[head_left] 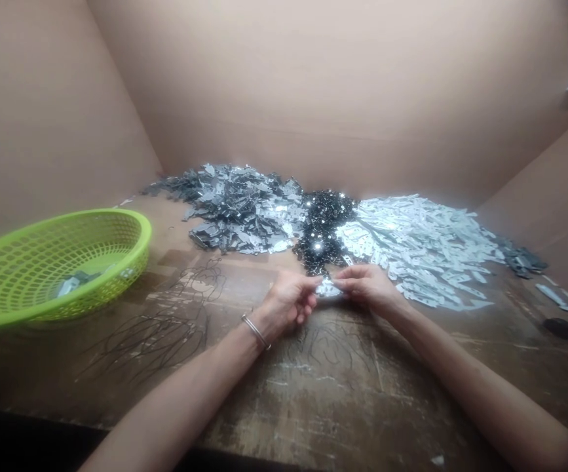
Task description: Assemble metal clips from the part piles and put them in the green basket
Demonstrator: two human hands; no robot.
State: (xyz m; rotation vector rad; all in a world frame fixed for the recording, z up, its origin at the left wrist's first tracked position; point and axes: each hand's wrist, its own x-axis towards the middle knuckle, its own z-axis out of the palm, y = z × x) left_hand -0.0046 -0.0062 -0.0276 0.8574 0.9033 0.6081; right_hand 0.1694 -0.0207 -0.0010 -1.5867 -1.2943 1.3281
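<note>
My left hand (291, 303) and my right hand (367, 288) meet at the middle of the wooden table, their fingertips pinching a small silver metal piece (329, 289) between them. Just beyond my fingers lies a heap of small black shiny parts (321, 226). A pile of pale silver metal strips (418, 249) spreads to the right of that heap and reaches close to my right hand. A pile of dark grey metal plates (229, 210) lies to its left. A metal bangle (255, 331) circles my left wrist.
A lime-green plastic basket (133, 223) with some metal pieces inside stands at the left. Thin black wires (166, 334) lie tangled on the worn table (313, 406). Cardboard walls (313, 85) rise behind. A dark object (563, 328) lies at the right.
</note>
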